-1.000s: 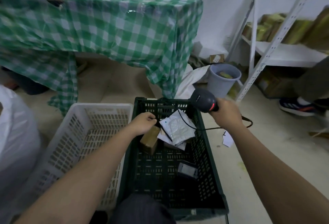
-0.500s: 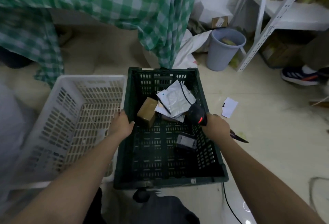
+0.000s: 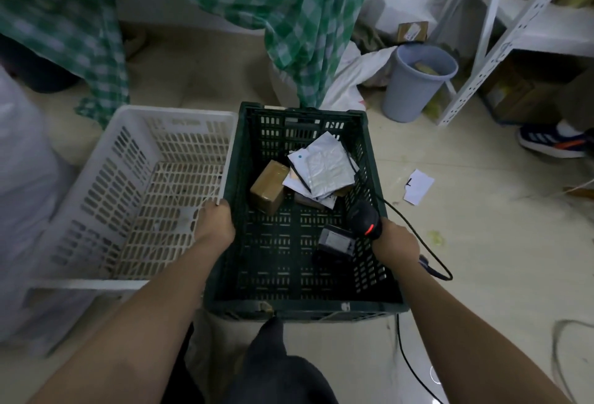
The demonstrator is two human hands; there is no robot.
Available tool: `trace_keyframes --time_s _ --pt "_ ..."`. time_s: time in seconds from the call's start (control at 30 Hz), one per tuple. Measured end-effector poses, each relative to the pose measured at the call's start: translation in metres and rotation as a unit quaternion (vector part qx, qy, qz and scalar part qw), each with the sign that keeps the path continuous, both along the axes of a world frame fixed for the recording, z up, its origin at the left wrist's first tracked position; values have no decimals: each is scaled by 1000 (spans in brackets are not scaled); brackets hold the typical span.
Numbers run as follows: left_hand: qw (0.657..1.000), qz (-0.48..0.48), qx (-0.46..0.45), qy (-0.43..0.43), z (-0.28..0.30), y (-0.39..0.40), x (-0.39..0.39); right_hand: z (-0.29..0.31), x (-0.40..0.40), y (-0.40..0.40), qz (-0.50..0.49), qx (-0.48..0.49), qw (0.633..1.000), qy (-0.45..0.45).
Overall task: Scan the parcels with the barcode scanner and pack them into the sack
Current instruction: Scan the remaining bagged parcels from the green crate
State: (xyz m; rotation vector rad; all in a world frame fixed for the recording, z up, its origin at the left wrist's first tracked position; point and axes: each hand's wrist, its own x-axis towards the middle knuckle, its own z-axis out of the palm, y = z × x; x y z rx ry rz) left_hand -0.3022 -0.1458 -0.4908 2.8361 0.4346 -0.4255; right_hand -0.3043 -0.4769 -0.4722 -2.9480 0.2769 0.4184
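Note:
A dark green crate (image 3: 302, 304) stands on the floor in front of me. Inside lie a brown box parcel (image 3: 269, 185), white and silver mailer bags (image 3: 319, 169) and a small black parcel (image 3: 334, 243). My left hand (image 3: 214, 223) grips the crate's left rim, beside the white crate. My right hand (image 3: 397, 243) holds the black barcode scanner (image 3: 364, 220) at the crate's right rim, its red light lit and its cable trailing over the floor. A white sack (image 3: 22, 185) bulges at the far left.
A white slatted crate (image 3: 106, 178) sits left of the green one. Behind are a table under green checked cloth (image 3: 289, 11), a grey bin (image 3: 414, 82), white metal shelving (image 3: 482, 59), another person's shoe (image 3: 549, 143) and a paper scrap (image 3: 418, 185).
My left hand let go of the brown box and took the crate's left rim. My right hand came down with the scanner to the right rim. The view tilted downward.

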Motion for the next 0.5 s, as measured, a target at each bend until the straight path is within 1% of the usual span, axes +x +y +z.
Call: trace_keyframes --time_s 0.1,0.2,0.3,0.37,0.43,0.5 --pt "1000 19 -9 20 5 0 -14 4 -12 -1 -26 23 999 10" --pt "997 57 -24 48 11 -2 -21 7 -17 1 -15 8 1000 16" --pt "996 62 2 58 20 -6 -18 14 -10 8 18 -15 999 -44" --pt "999 43 6 27 25 -12 -13 18 4 15 44 -11 996 -78" --pt "1000 8 1 -14 29 -19 -3 21 24 21 68 -9 993 -94" --pt "999 -18 -21 -37 31 -27 11 21 49 25 94 -22 990 -104"
